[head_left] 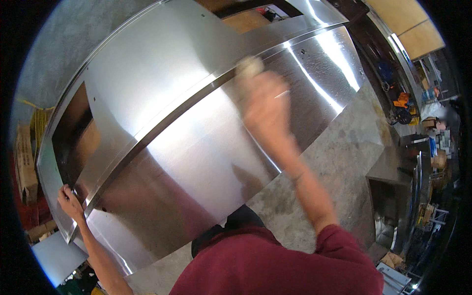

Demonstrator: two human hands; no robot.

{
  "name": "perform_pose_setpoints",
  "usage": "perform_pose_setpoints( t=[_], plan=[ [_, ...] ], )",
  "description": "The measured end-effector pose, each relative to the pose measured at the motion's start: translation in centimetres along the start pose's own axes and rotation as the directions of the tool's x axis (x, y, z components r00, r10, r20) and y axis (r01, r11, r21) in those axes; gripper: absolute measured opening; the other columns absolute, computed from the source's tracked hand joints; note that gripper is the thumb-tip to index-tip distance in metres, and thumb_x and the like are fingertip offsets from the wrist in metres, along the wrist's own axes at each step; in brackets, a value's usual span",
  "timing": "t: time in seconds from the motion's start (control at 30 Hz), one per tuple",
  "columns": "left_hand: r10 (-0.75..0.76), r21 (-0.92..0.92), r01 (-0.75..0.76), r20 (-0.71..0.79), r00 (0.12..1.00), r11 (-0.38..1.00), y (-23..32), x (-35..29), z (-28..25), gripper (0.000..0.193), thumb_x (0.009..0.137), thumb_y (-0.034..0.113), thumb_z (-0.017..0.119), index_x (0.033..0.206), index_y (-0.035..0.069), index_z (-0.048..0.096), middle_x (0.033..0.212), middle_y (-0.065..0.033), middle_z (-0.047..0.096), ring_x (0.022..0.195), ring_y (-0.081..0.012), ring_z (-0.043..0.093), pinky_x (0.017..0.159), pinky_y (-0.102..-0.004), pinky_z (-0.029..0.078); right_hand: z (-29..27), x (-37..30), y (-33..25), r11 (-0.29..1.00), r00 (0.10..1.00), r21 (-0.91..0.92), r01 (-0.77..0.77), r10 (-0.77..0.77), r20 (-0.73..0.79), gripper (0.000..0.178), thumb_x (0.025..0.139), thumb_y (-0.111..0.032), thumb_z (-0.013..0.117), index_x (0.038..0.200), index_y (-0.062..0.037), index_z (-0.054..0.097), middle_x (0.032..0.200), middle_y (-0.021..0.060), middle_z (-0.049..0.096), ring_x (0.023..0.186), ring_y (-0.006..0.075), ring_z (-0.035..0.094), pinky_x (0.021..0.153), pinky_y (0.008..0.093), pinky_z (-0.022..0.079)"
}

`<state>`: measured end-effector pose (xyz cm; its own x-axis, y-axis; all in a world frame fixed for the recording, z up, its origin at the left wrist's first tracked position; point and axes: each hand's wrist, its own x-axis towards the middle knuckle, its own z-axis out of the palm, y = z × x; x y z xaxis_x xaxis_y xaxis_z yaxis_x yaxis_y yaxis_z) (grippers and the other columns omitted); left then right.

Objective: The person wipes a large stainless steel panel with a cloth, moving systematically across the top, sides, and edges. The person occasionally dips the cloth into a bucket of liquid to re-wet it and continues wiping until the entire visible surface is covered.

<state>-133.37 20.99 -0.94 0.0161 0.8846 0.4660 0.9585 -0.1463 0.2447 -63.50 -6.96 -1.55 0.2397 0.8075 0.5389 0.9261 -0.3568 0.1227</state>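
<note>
A large brushed stainless steel piece stretches diagonally in front of me. Its upper face has a dark rectangular cutout near each end, and a raised lip divides it from the lower face. My right hand, smeared by motion, is closed on a pale wad that looks like a cloth, over the lower face close to the lip. The lower face looks wet and streaked toward its right end. At the left end, my left hand has its fingers curled on the steel near the corner of the left cutout.
Concrete floor lies right of the steel piece. Farther right stand a metal cabinet-like box and shelving with cluttered goods and an orange tool. Cardboard and a yellow cord are at the far left.
</note>
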Motion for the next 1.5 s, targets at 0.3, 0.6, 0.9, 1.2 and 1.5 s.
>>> perform_pose_setpoints(
  t=[0.3,0.6,0.9,1.2,1.5],
  plan=[
    [0.074,0.037,-0.077,0.087,0.994,0.996,-1.5,0.5,0.2,0.036,0.112,0.032,0.055,0.125,0.003,0.072,0.115,-0.0204,0.069,0.110,-0.0369,0.066,0.098,-0.0446,0.049,4.1,-0.4,-9.2,0.788,0.911,0.493,0.369,-0.413,-0.022,0.037,0.094,-0.018,0.076,0.130,-0.0237,0.071,0.119,0.0067,0.076,0.104,0.0248,0.073,0.085,0.0444,0.062],
    [0.110,-0.008,-0.109,0.020,0.994,0.994,0.5,1.0,1.7,0.037,0.113,0.033,0.055,0.128,0.004,0.072,0.118,-0.0214,0.071,0.110,-0.0383,0.066,0.099,-0.0466,0.050,6.1,0.3,22.2,0.941,0.943,-0.051,-0.333,0.334,-0.003,0.046,0.097,-0.016,0.063,0.143,-0.0163,0.065,0.139,0.0183,0.061,0.102,0.0446,0.069,0.080,0.0537,0.060],
    [0.076,0.083,-0.083,0.089,0.993,0.993,-1.2,1.5,1.4,0.042,0.114,0.036,0.054,0.134,0.005,0.073,0.128,-0.0219,0.072,0.118,-0.0391,0.068,0.104,-0.0463,0.050,-7.8,-21.1,-21.4,0.630,0.947,0.744,0.223,-0.322,-0.011,0.047,0.100,-0.026,0.063,0.146,-0.0214,0.063,0.130,0.0087,0.066,0.113,0.0266,0.068,0.094,0.0540,0.055],
    [0.136,0.055,-0.142,0.100,0.986,0.988,-3.0,2.3,0.4,0.048,0.114,0.041,0.051,0.134,0.004,0.073,0.127,-0.0237,0.073,0.117,-0.0426,0.069,0.103,-0.0487,0.052,1.4,-25.3,14.2,0.988,0.986,0.097,-0.119,0.106,0.126,0.047,0.101,-0.025,0.074,0.146,-0.0271,0.065,0.142,0.0126,0.062,0.124,0.0341,0.061,0.100,0.0516,0.051],
    [0.180,0.056,-0.184,0.075,0.981,0.981,3.3,0.9,-0.4,0.054,0.114,0.045,0.049,0.133,0.001,0.073,0.124,-0.0250,0.075,0.111,-0.0439,0.071,0.096,-0.0524,0.053,-4.9,-18.8,10.1,0.823,0.829,0.107,-0.558,0.547,0.119,0.070,0.093,-0.005,0.059,0.159,-0.0254,0.053,0.148,0.0216,0.053,0.130,0.0473,0.052,0.110,0.0600,0.045]
  ],
)
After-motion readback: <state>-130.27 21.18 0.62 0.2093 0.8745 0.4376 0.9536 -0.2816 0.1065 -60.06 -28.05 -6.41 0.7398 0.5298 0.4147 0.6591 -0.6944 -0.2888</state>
